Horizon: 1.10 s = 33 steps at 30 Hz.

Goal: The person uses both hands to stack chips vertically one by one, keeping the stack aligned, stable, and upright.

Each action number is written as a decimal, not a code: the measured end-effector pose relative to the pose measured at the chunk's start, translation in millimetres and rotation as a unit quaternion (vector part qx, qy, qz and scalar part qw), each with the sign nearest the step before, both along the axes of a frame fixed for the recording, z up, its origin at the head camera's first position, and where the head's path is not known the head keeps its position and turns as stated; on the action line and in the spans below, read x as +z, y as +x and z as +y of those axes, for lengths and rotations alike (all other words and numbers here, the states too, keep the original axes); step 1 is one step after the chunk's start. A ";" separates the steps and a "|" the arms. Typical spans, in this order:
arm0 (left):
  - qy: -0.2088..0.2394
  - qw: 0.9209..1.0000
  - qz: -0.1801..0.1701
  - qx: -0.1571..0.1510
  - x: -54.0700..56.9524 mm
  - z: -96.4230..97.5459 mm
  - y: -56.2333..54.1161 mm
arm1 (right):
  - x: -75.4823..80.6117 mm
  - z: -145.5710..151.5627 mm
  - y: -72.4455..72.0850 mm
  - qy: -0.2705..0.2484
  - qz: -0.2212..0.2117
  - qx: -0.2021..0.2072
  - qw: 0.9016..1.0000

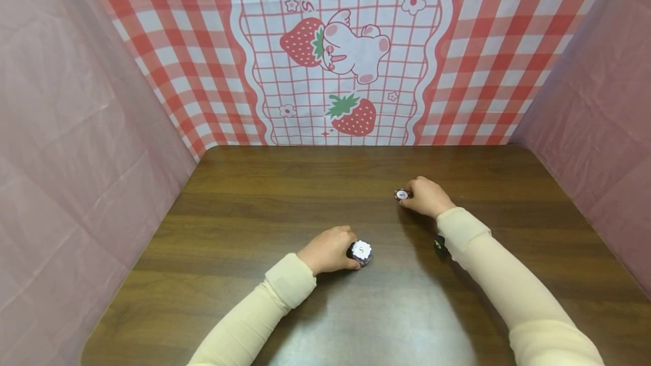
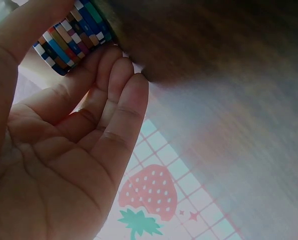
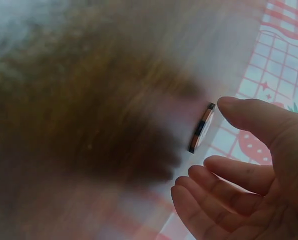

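Observation:
My left hand (image 1: 331,250) holds a short stack of poker chips (image 1: 361,251) near the middle of the wooden table, thumb on one side and fingers on the other. A white chip face tops the stack. In the left wrist view, the layered edges of the stack (image 2: 73,37) show many colours. Farther back and to the right, my right hand (image 1: 429,196) is at a single poker chip (image 1: 402,194) with a pale centre. In the right wrist view that chip (image 3: 202,128) lies flat; the thumb tip is right at its edge and the loosely bent fingers stand apart from it.
The brown wooden table (image 1: 244,213) ends at a red-and-white checked strawberry cloth (image 1: 351,55) behind it. Pink curtains (image 1: 76,146) hang at both sides. A small dark device (image 1: 440,246) sits at the right sleeve's cuff.

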<state>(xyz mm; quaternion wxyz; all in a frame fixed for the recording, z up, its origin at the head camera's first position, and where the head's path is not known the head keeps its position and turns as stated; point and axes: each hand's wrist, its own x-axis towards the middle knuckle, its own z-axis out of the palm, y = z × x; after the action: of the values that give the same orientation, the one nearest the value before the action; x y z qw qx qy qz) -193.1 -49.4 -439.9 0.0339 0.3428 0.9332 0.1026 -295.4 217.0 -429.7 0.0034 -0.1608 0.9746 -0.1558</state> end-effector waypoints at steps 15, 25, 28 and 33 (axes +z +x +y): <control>0.002 1.000 -0.001 -0.001 -0.3 -0.4 0.7 | 1.2 -4.3 -4.6 0.023 -0.012 0.015 1.000; 0.003 1.000 -0.001 -0.002 -0.1 -0.6 0.3 | -0.2 -7.1 -10.6 0.038 -0.012 -0.001 0.999; 0.004 1.000 -0.003 -0.001 0.2 -0.6 0.0 | 0.1 -8.5 -12.6 0.045 -0.013 -0.009 0.999; 0.004 1.000 -0.004 -0.002 0.3 -0.7 -0.7 | 1.6 -10.1 -14.0 0.047 -0.015 -0.014 0.999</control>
<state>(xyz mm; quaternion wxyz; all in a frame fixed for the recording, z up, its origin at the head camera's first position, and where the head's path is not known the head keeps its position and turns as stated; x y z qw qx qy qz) -193.8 -50.1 -439.6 0.0366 0.3440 0.9321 0.1074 -309.3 206.9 -428.2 0.0233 -0.1449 0.9828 -0.1120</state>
